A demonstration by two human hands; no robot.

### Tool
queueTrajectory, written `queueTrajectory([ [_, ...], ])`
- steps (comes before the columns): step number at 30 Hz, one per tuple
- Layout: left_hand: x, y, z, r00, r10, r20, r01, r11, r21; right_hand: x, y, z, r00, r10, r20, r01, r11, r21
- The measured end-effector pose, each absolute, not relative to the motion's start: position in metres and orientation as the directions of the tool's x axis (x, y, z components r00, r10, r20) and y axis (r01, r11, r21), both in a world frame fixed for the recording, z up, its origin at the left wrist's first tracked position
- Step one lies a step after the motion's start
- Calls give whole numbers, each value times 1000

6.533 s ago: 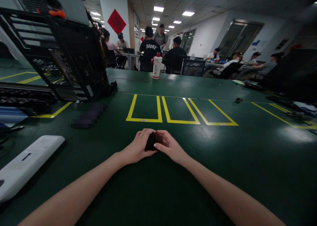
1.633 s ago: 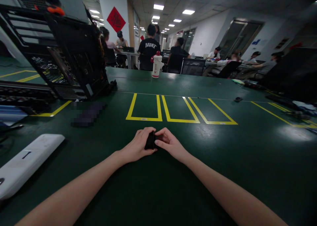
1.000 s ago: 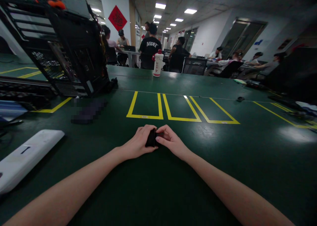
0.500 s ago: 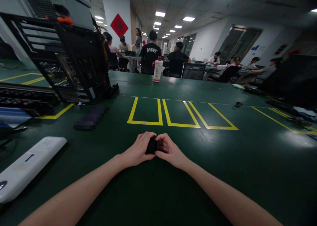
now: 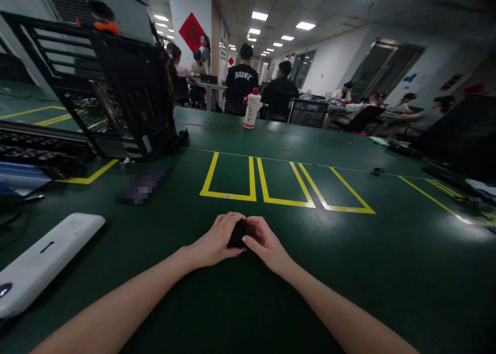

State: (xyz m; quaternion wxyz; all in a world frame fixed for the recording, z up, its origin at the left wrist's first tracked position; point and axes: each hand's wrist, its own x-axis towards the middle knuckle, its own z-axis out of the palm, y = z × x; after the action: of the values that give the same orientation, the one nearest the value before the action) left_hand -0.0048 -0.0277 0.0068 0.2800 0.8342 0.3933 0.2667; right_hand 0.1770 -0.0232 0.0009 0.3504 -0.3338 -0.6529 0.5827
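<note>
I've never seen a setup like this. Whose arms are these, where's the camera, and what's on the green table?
There's no machine in action here: it's a person working bare-handed. The single camera is worn on their head, looking forward and down. Their left hand grips a small black object, too dark and covered to identify; the right hand curls at its other side. On the green table, yellow tape outlines lie ahead, with a white bottle with a red cap beyond. To the left are a black computer case and a long white object.
</note>
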Motion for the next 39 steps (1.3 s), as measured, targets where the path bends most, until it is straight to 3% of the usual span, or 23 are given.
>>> queueTrajectory([
  [8,-4,-30,14,573,794,203,523,-545,655,183,-22,0,-580,809,89,-11,102,-995],
  [22,-3,-32,17,578,794,190,567,-558,606,182,-24,2,-527,845,87,105,166,-980],
  [30,1,-29,5,579,776,249,613,-617,494,184,-19,-8,-591,786,181,-26,206,-978],
  [39,-1,-18,-16,533,792,299,639,-608,472,187,-21,-10,-535,797,281,61,368,-928],
])
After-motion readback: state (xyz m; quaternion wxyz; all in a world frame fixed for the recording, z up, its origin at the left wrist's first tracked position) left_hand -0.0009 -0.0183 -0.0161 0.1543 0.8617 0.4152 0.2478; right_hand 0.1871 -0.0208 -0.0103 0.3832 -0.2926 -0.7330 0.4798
